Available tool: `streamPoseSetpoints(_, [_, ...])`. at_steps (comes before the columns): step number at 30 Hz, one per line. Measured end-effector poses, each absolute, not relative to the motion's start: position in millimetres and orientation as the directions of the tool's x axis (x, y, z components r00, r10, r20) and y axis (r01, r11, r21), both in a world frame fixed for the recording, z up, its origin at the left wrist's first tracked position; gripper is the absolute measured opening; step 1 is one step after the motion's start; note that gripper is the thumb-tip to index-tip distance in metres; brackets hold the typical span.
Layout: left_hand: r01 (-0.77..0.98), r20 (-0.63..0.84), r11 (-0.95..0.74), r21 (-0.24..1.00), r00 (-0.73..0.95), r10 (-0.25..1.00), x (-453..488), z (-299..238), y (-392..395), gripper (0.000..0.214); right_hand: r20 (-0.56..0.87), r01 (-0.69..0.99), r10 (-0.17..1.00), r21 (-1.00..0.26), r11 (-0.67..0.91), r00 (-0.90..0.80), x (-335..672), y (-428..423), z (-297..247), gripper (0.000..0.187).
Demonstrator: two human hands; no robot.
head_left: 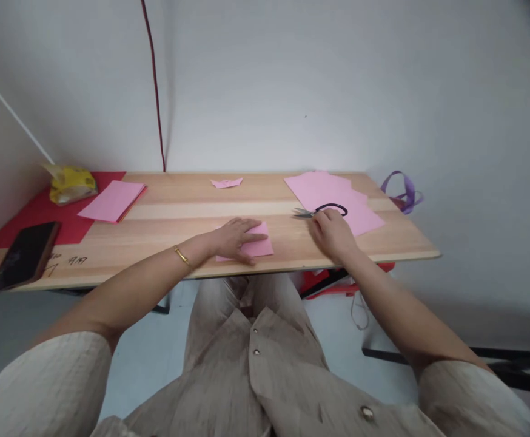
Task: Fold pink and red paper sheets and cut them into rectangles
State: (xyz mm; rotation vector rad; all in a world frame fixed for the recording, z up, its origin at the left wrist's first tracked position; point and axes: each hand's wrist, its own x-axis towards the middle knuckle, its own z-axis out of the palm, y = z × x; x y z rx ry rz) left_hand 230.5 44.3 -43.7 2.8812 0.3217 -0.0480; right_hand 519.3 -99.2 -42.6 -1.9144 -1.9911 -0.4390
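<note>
My left hand (pixel 236 238) lies with spread fingers on a small pink sheet of paper (pixel 261 246) near the table's front edge. Part of that paper is hidden under the palm. To the right, my right hand (pixel 331 233) has its fingers closed on a pair of scissors (pixel 305 213) with dark handles. The blades are slightly parted and point left. Under and behind the scissors lie several larger pink sheets (pixel 322 187), fanned out. A small folded pink paper piece (pixel 227 182) rests at the back of the table.
On the wooden table's (pixel 178 206) left are a stack of coloured paper (pixel 113 201), a red sheet (pixel 71 229), a yellow tissue pack (pixel 73 184) and a dark phone (pixel 23 255). A purple strap (pixel 409 193) hangs beyond the right edge. A wall stands behind.
</note>
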Motion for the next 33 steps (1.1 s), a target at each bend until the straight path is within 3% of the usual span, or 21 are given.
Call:
streamPoseSetpoints(3, [0.389,-0.073,-0.875,0.287,0.92,0.385,232,-23,44,0.065,0.423,1.0,0.906,-0.016,0.022,-0.013,538,-89,-45,0.022])
streamPoseSetpoints(7, [0.622,-0.211,-0.775,0.111,0.777,0.594,231,0,46,0.055,0.372,0.982,0.927,-0.154,0.109,-0.045,517,-76,-38,0.023])
streamPoseSetpoints(11, [0.705,-0.339,-0.707,0.066,0.682,0.648,237,8,47,0.061,0.151,0.887,0.971,-0.401,0.23,-0.184,475,-49,-23,0.031])
streamPoseSetpoints(15, [0.737,-0.434,-0.668,0.103,0.638,0.636,241,8,49,0.056,0.022,0.829,0.949,-0.481,0.286,-0.314,441,-24,-16,0.047])
streamPoseSetpoints(19, [0.75,-0.374,-0.594,0.291,0.66,0.651,231,4,49,0.041,-0.023,0.722,0.921,-0.628,0.29,-0.39,431,-12,-22,0.06])
streamPoseSetpoints(23, [0.687,-0.311,-0.44,0.578,0.684,0.66,212,1,47,0.026,-0.037,0.483,0.935,-0.863,0.148,-0.352,433,-7,-35,0.04])
streamPoseSetpoints(25, [0.659,-0.28,-0.369,0.655,0.665,0.692,198,5,53,0.024,-0.005,0.34,0.95,-0.934,0.106,-0.312,434,-8,-41,0.037])
streamPoseSetpoints(27, [0.683,-0.246,-0.325,0.654,0.598,0.762,175,15,67,0.025,0.012,0.296,0.958,-0.95,0.1,-0.286,434,-11,-44,0.038])
streamPoseSetpoints(30, [0.748,-0.178,-0.238,0.62,0.43,0.885,117,37,105,0.027,0.007,0.39,0.956,-0.912,0.126,-0.293,433,-15,-46,0.034])
streamPoseSetpoints(33, [0.827,-0.1,-0.006,0.562,0.076,0.992,44,55,150,0.028,-0.008,0.448,0.952,-0.883,0.137,-0.307,431,-15,-48,0.032])
